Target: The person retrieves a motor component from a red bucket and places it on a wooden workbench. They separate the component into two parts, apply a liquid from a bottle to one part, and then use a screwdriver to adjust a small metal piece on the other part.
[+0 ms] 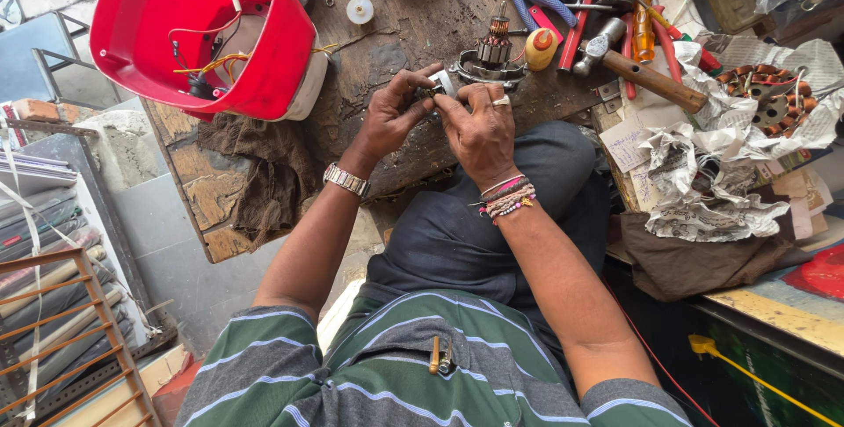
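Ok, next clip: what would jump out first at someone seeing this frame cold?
The big red plastic housing at the upper left, lying open with coloured wires inside, grabs the eye first. At centre, the left hand and right hand pinch a small metal part together at the edge of the worn wooden workbench, just in front of a motor armature. To the right lie crumpled newspaper and a hammer.

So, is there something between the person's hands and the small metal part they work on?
Nothing visible. Both the left hand and the right hand already pinch the small metal part directly, just in front of the motor armature.
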